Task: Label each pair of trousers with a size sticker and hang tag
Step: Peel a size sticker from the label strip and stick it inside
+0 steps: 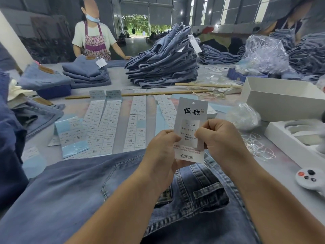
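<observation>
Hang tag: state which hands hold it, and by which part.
Both hands pinch the hang tag: left hand at its left edge, right hand at its right edge, around mid-height.

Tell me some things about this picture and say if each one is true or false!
1. Both hands hold the hang tag. True: the left hand and the right hand pinch its lower part.
2. The hang tag already hangs from the jeans. False: it is held up above them.
3. A sticker reading 1103# is on the hang tag. True.
4. The sticker sheets are stacked inside the white box. False: they lie spread out flat on the table.
5. A tall pile of folded jeans stands on the far side of the table. True.
</observation>
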`<action>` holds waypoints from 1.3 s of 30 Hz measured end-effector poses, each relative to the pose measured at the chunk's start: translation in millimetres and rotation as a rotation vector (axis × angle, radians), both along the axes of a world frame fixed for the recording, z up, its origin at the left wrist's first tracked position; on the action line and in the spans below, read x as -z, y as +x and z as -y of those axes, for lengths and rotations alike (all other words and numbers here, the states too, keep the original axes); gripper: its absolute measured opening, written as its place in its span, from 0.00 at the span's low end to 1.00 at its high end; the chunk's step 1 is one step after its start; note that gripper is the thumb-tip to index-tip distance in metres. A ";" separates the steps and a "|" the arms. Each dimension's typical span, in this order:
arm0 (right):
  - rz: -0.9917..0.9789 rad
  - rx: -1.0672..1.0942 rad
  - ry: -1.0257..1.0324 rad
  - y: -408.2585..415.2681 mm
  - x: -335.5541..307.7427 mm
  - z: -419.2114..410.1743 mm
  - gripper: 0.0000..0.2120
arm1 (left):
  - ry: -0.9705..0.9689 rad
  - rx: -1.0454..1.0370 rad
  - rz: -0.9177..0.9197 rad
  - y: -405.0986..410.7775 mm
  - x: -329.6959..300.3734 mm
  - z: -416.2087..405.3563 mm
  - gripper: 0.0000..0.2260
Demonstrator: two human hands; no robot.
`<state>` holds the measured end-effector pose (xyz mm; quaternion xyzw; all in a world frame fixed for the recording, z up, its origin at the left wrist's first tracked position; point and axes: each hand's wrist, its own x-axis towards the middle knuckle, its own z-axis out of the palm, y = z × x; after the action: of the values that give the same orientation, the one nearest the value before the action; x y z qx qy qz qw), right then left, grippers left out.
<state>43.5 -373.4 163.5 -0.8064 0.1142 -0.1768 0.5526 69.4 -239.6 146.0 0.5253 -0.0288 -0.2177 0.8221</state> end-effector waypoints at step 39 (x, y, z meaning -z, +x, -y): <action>-0.324 -0.162 -0.250 -15.8 37.3 1.2 0.28 | 1.246 0.146 0.665 6.2 22.2 -46.0 0.06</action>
<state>27.7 -374.6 126.1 -0.8930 0.1134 -0.0127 0.4354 75.6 -193.6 123.8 0.9332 -0.1834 -0.0761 0.2996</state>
